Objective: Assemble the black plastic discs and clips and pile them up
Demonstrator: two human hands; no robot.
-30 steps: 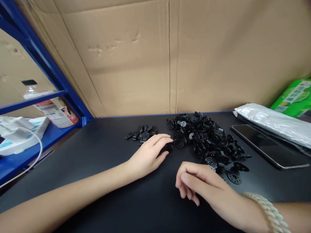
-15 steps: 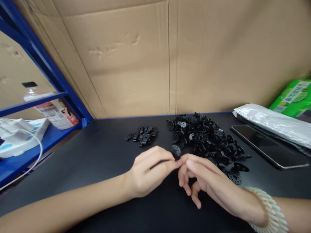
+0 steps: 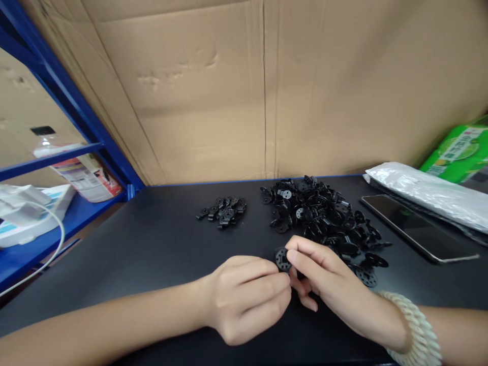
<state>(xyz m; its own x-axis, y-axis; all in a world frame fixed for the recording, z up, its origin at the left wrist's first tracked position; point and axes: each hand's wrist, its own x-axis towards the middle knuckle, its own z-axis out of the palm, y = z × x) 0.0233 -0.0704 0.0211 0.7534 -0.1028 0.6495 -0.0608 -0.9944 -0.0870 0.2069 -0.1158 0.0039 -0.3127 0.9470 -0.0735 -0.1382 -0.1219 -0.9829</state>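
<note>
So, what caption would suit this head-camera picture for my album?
Left hand and right hand pinch one black disc near the parts pile.

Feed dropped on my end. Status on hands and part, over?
Right hand pinches black perforated disc; left hand closed against it. Large pile of black parts just beyond, small pile farther left. Nothing obstructing.

Two hands show, the left hand [image 3: 247,297] and the right hand [image 3: 328,290], with one small black disc [image 3: 282,259] pinched in their shared grip. One rope bracelet [image 3: 415,330] circles the right wrist. The surface [image 3: 152,244] bears two heaps of black parts, one large heap [image 3: 320,218] and one small heap [image 3: 223,209], their pieces too tangled to count. There is also one phone [image 3: 415,229], one silvery bag [image 3: 427,192] and one green package [image 3: 457,152]. The blue shelf [image 3: 57,157] carries one bottle [image 3: 82,173] and one white cable [image 3: 53,244].
</note>
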